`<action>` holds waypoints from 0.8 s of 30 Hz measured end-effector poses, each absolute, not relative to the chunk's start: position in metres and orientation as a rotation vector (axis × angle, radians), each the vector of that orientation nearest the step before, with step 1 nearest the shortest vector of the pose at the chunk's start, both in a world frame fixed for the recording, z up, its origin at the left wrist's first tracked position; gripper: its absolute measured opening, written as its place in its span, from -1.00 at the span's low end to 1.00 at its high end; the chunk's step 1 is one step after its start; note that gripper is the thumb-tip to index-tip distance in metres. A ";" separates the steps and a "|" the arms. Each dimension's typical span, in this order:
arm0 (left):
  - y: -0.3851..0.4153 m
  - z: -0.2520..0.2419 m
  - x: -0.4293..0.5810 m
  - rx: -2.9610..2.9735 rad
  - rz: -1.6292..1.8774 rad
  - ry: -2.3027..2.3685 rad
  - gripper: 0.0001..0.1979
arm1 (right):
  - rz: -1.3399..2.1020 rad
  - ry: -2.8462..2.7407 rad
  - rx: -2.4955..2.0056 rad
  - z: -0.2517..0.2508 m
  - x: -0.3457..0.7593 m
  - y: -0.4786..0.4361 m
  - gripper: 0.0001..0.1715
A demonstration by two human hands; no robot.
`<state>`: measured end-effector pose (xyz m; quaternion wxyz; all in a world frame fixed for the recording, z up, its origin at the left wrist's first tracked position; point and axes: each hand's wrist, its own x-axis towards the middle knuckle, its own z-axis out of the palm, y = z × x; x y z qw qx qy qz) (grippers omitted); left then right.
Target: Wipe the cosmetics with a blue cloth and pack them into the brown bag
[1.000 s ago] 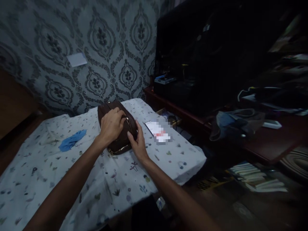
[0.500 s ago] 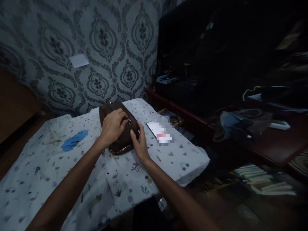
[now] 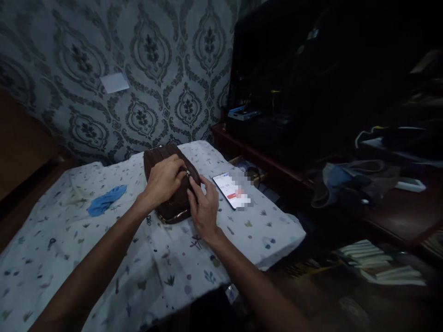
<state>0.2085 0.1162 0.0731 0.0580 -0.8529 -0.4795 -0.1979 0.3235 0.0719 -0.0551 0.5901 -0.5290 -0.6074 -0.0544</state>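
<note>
A brown bag (image 3: 176,206) with gold-coloured zippers lies on the patterned white cloth (image 3: 152,276). My left hand (image 3: 165,177) rests over its top, fingers bent and pinched at the zipper pull (image 3: 188,173) near the right edge. On the bag's right side, my right hand (image 3: 205,205) grips the edge, its thumb and bent fingers close to the same zipper. The zipper's far stretch is partly covered by my fingers, and the inside of the bag is not visible.
To the right of the bag lies a lit phone (image 3: 230,191), its screen partly blurred. A crumpled blue cloth (image 3: 106,200) is on the left. Beyond the right edge stands a dark reddish desk (image 3: 391,214) with a large black screen (image 3: 294,83) and clutter.
My right hand has shifted up along the bag's side, its fingers now bent nearer the zipper. The left hand keeps its hold, and the view has turned slightly.
</note>
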 end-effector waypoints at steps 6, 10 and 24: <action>0.107 0.078 0.215 -2.520 -0.452 -1.429 -0.84 | -0.105 -1.428 -1.240 -0.056 0.323 0.073 -0.58; 0.101 0.079 0.218 -2.463 -0.370 -1.405 -0.83 | -0.077 -1.424 -1.233 -0.058 0.322 0.073 -0.57; 0.098 0.088 0.217 -2.440 -0.231 -1.286 -0.84 | -0.075 -1.442 -1.244 -0.057 0.323 0.072 -0.51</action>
